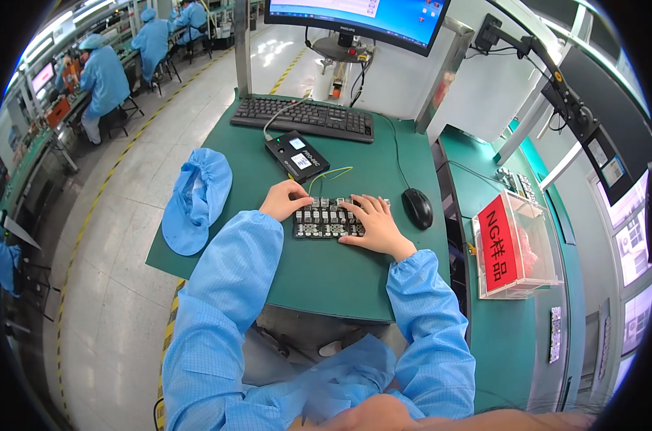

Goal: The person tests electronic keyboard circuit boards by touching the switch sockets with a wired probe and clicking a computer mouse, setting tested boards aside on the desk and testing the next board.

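Note:
On the green table lies a panel of small circuit boards [329, 230], black with rows of white and metal parts. My left hand [284, 200] is at its far left corner, thumb and forefinger pinched together. Thin yellow-green wires [333, 172] run down to those fingertips; their very end is hidden there. Over the panel's right part, my right hand [376, 225] rests with fingers spread, its thumb at the near edge. Just beyond the panel sits a black programmer box [297, 156] with a small lit screen, which the wires lead from.
A black keyboard [304, 117] lies at the back, under a monitor [369, 18]. A black mouse [417, 208] is right of the panel, a blue cloth cap [199, 201] left. A clear box with a red label [500, 248] stands on the right bench. Co-workers [109, 82] sit far left.

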Available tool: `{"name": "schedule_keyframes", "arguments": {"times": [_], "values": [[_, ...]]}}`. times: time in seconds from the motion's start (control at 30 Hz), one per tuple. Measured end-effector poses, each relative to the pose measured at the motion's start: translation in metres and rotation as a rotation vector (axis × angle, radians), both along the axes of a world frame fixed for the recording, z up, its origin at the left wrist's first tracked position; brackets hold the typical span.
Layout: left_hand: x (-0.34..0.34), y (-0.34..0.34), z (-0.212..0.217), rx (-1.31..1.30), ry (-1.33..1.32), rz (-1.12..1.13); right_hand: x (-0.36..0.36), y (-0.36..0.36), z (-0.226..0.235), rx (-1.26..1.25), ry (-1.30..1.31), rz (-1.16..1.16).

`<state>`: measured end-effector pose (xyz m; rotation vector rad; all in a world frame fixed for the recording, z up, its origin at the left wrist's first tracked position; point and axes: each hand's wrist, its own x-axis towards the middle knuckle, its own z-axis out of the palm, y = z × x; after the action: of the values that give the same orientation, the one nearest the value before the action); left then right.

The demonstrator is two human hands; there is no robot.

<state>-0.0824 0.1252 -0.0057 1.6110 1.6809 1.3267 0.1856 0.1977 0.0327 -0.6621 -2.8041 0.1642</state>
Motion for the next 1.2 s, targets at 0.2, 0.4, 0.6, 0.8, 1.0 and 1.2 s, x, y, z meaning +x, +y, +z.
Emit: {"name": "schedule_keyframes", "arguments": {"times": [0.2,0.4,0.6,0.8,1.0,1.2], "values": [[0.003,0.0,0.003,-0.033,-0.046,0.028,0.0,0.001,-0.002,0.014,0.003,0.005],[0.004,0.0,0.004,-0.038,-0.022,0.029,0.0,0.002,-0.003,0.012,0.003,0.004],[0.003,-0.002,0.004,-0.055,-0.038,0.031,0.0,0.001,-0.003,0.005,0.004,0.003],[0.005,-0.002,0.006,-0.077,-0.057,0.025,0.002,0.003,-0.007,0.049,0.048,0.02],[-0.001,0.003,0.002,0.024,0.064,-0.04,0.001,0.004,-0.001,0.008,0.015,0.009],[-0.01,0.005,-0.003,0.054,0.092,-0.092,-0.002,0.001,0.0,0.04,0.012,0.003]]}}
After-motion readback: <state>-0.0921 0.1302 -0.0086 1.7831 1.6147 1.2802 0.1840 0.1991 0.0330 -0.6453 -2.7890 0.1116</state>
